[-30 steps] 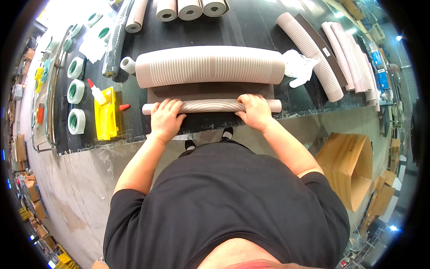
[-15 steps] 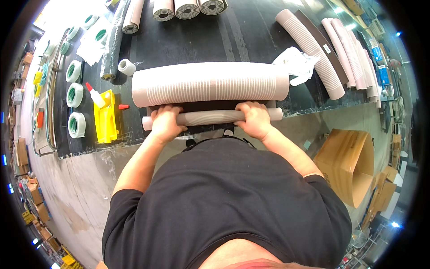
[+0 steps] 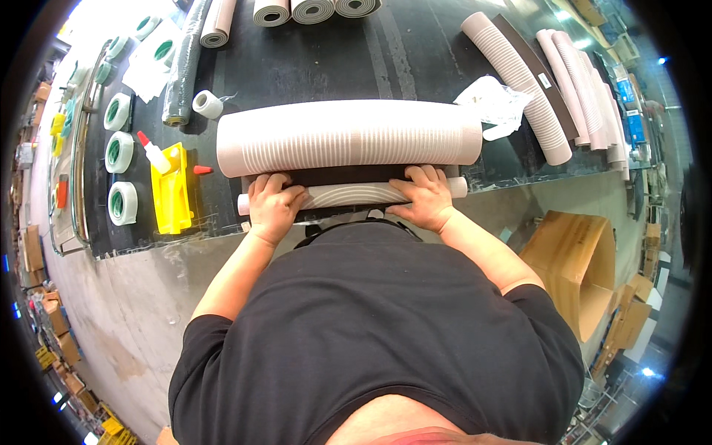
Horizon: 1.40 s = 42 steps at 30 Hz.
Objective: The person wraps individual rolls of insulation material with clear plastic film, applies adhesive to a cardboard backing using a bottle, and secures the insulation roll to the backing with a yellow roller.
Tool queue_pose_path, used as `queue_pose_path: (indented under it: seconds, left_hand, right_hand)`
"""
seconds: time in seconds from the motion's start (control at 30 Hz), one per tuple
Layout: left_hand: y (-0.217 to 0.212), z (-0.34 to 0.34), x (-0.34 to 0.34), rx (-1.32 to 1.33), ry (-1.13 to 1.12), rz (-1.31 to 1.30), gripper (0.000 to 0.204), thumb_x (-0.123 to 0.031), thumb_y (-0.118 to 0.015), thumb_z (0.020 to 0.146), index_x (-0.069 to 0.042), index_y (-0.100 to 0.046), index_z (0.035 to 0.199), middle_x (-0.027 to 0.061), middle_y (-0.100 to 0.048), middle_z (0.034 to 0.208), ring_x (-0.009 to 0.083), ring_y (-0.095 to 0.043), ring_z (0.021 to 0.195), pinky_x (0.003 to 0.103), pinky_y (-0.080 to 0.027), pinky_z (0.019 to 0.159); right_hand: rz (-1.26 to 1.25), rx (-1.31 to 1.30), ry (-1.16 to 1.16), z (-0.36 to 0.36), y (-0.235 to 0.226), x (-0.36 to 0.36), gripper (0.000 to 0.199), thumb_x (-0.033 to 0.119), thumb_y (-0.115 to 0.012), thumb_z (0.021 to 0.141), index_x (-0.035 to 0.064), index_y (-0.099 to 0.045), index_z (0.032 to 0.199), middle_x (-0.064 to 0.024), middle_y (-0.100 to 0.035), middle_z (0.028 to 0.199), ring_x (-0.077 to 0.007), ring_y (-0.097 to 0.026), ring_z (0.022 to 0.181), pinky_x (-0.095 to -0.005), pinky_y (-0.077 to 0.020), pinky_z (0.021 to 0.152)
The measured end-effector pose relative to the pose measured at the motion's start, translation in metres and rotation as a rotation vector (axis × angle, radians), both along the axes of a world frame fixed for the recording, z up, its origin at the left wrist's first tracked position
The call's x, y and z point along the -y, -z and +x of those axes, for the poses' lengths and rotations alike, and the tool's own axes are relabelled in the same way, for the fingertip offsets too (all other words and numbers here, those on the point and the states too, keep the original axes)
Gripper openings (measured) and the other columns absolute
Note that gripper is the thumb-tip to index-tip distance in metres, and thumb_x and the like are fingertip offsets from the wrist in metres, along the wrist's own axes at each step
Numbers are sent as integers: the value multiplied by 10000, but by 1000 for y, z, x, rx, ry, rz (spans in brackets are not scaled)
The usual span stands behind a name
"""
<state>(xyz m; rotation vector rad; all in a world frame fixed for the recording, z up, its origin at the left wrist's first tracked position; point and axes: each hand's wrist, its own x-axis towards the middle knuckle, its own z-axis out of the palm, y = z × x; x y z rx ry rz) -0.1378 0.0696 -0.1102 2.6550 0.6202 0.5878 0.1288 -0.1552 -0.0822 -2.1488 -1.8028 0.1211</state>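
Note:
A pale pink mat lies at the table's near edge. Its thick, ribbed roll (image 3: pixel 348 137) is on the far side, and a thinner roll (image 3: pixel 348 195) with curved pale lines is close to my body. Between the two rolls shows a dark strip (image 3: pixel 341 175). My left hand (image 3: pixel 274 206) is closed over the thin roll towards its left end, fingers bent across the top. Towards the right end, my right hand (image 3: pixel 426 199) grips the same roll in the same way. Both thumbs point inward along it; the roll's underside is hidden.
Left on the black table (image 3: pixel 311 67) are tape rolls (image 3: pixel 120 152), a yellow tray-like holder (image 3: pixel 170 196), a red-capped bottle (image 3: pixel 153 153) and a film roll (image 3: pixel 183 67). More rolled mats (image 3: pixel 311 10) lie at the back. Crumpled plastic (image 3: pixel 495 107) sits right; a cardboard box (image 3: pixel 567 271) stands below.
The thin roll has turned under my hands, and its curved lines now show more clearly. My fingers have shifted on it. The table scene sits slightly further left in view.

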Motion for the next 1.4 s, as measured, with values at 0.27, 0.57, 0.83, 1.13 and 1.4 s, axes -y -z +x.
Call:
queue_pose_path:
  seconds: [0.27,0.57,0.83,1.13,1.4]
  left_hand:
    - [-1,10,-7,-84,-41,155,316,-244,-742,833,-82,-703,1101,86,-649,918,328,-597,928,437,-460,894]
    - [1,73,-27,97,-238,334,190,-167,-731,837,-129,-690,1019,57,-672,1003,295,-623,973,436,-445,939]
    - [13,54,2,140,-69,312,306,-229,-775,764,-147,-708,1051,7,-680,1079,254,-629,1052,422,-471,930]
    - [-8,112,-51,10,-124,149,400,-209,-645,860,-153,-639,1255,66,-533,1357,306,-469,1298,459,-379,1111]
    - [7,108,-41,51,-114,139,398,-349,-689,871,-90,-641,1170,89,-630,1203,304,-551,1206,490,-360,1108]
  right_hand:
    - [164,179,127,10,24,-15,292,326,-721,841,106,-738,1033,-46,-681,917,-249,-644,836,-402,-508,731]
    - [303,147,233,47,36,-69,161,242,-762,791,139,-671,875,-90,-547,1271,-322,-402,1328,-475,-340,1126]
    - [339,157,210,42,27,-73,210,338,-769,766,141,-704,791,-10,-593,962,-243,-525,1074,-440,-381,946]
    - [-140,192,167,39,11,-83,980,564,-794,737,99,-407,1508,-143,-460,1481,-321,-383,1406,-495,-255,1184]
    - [-309,110,97,71,-4,-124,732,511,-861,663,105,-635,1229,-117,-595,1301,-334,-517,1255,-476,-410,1061]
